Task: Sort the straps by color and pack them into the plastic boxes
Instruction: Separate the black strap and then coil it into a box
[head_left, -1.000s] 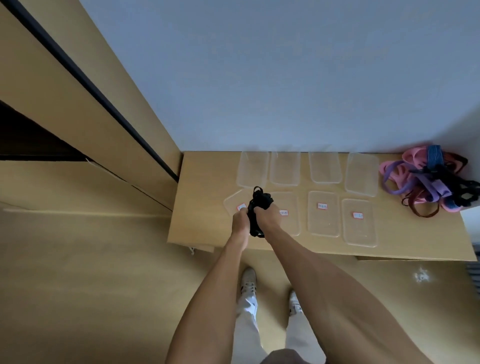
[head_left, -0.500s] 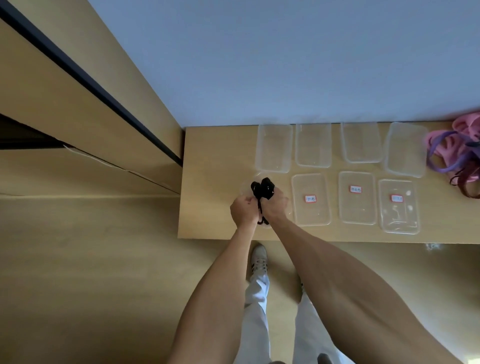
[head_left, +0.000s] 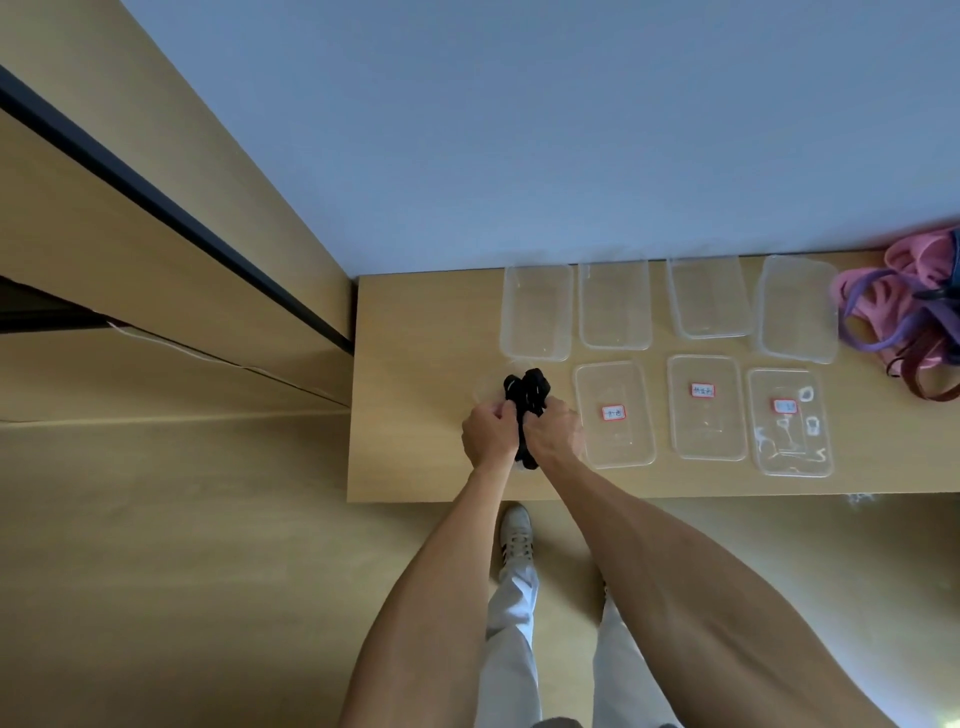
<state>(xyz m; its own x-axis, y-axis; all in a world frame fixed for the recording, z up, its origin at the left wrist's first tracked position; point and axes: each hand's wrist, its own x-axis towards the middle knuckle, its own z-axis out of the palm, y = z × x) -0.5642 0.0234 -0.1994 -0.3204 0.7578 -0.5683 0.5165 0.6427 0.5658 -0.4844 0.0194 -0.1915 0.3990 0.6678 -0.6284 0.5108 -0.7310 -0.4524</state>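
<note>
A bundled black strap (head_left: 529, 396) is held between both my hands above the front-left clear plastic box (head_left: 483, 387), which my hands mostly hide. My left hand (head_left: 488, 434) grips its left side and my right hand (head_left: 553, 434) grips its right side; a loop hangs down between my wrists. Three labelled clear boxes (head_left: 614, 415) lie in the front row to the right. Several clear lids or boxes (head_left: 535, 312) form the back row. A tangle of pink, purple and maroon straps (head_left: 906, 317) lies at the table's far right.
The wooden table (head_left: 415, 389) stands against a pale wall (head_left: 519, 130). A wooden cabinet with a dark groove (head_left: 171, 218) is at the left. My legs and a shoe (head_left: 514, 540) are below the table's front edge.
Both hands stay on the black strap over the front-left box. The view has shifted, so the strap pile sits further to the right edge.
</note>
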